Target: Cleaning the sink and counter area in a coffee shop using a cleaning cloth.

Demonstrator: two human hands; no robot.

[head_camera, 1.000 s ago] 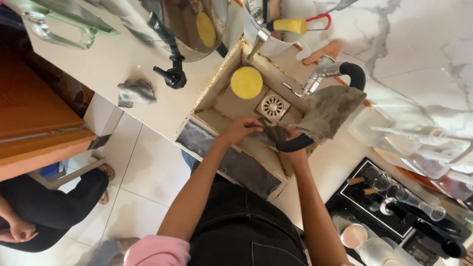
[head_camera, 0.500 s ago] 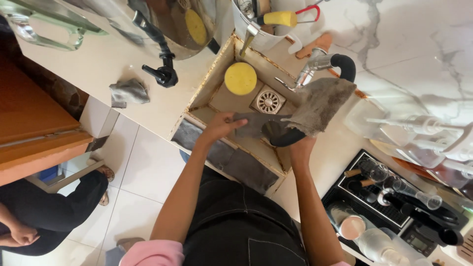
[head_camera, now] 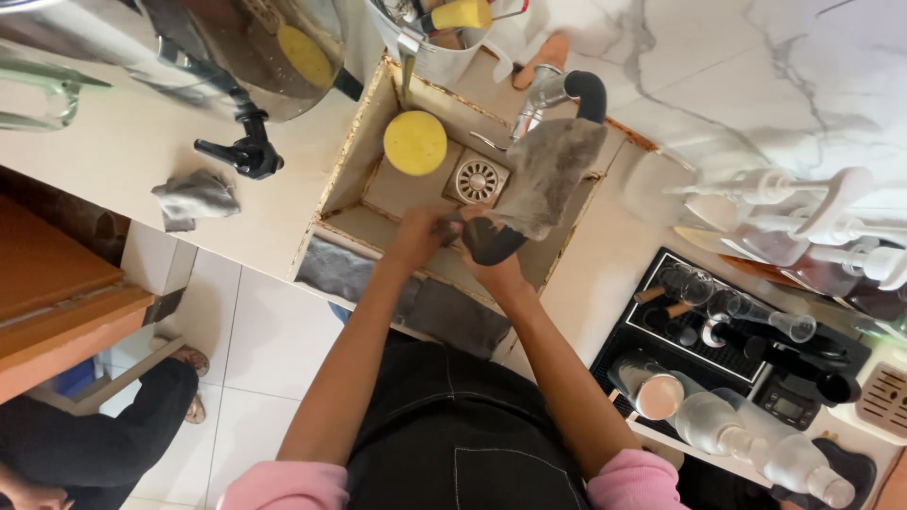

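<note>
hands together over the near edge of the small square sink (head_camera: 351, 165), that is how i stand. my left hand (head_camera: 422, 236) is curled shut around something small at the sink's front lip; what it is i cannot tell, since my fingers hide it. my right hand (head_camera: 493, 264) grips a dark rounded object (head_camera: 489, 240), which sits just above that hand and touches the lower edge of a grey rag (head_camera: 553, 175). the rag hangs from the tap (head_camera: 559, 90) down into the sink, right beside both hands. past my left hand, on the sink floor, lie a round metal drain (head_camera: 477, 179) and a yellow sponge (head_camera: 415, 143), the sponge well beyond my fingers. another crumpled grey cloth (head_camera: 194, 196) lies on the counter (head_camera: 113, 156) to my left, well apart.
</note>
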